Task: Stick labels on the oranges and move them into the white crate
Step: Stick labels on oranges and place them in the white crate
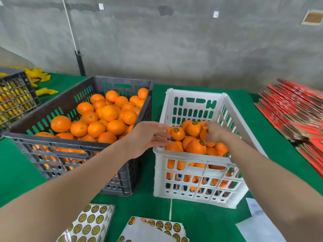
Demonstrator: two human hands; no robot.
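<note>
On the far left of the green worktop, a small dark crate with yellow things showing through its holes. Just behind it, loose yellow pieces lying flat on the green.

Next along, a big dark crate, piled high with plain oranges. Down in front, near the bottom edge, two label sheets with rows of round gold-and-green stickers, side by side, the right one with a bare white patch.

Then the left grip, reaching over the gap between the two crates to the near left corner of the white crate. Wide and flat, fingers straight, holding nothing, fingertips right beside a stickered orange; touching or not, too close to tell.

Inside the white crate, a heap of labelled oranges, round stickers on top of some. Over the right side of that heap, the right grip, blurry, fingers curled down round one orange resting among the others.

Further right and low, white paper at the bottom edge of the view. Far right, a stack of flat red card, fanned out, well apart from the crates.
</note>
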